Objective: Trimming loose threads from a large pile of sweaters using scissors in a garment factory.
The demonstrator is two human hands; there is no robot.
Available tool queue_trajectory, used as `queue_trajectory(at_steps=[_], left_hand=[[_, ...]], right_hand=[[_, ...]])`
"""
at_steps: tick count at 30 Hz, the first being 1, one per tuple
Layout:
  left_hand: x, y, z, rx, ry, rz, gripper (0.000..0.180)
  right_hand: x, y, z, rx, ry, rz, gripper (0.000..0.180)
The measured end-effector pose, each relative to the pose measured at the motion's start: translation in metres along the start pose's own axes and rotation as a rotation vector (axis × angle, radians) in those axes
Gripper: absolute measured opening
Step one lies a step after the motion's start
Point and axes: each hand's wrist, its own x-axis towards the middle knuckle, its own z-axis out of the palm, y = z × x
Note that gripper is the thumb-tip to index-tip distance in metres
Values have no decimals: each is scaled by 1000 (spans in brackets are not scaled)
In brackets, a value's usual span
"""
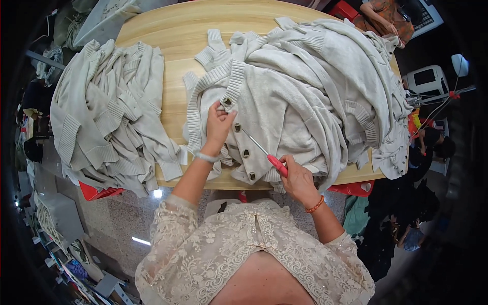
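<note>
My left hand [218, 124] pinches the cardigan [284, 101] flat by its top button [227, 101] on the desk [173, 35], while my right hand [297, 178] grips the snips [269, 156], tip aimed at the placket just below my left fingers.

Two piles of pale knit cardigans: one [109, 109] well left of the left hand's fingers, one [315, 86] under and right of them. Four dark buttons [238, 127] between both hands' fingers. One red-handled tool [269, 156] in the right fingers. Two hands.
</note>
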Motion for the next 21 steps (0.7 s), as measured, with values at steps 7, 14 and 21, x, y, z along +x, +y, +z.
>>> queue_trajectory(at_steps=[7, 14, 21], left_hand=[[44, -10, -4, -142, -30, -161, 13], [47, -2, -14, -382, -68, -345, 14], [32, 0, -20, -398, -80, -320, 19]], right_hand=[[29, -17, -3, -24, 47, -13, 23], [65, -31, -9, -70, 63, -35, 24], [31, -23, 1, -44, -56, 19, 24]])
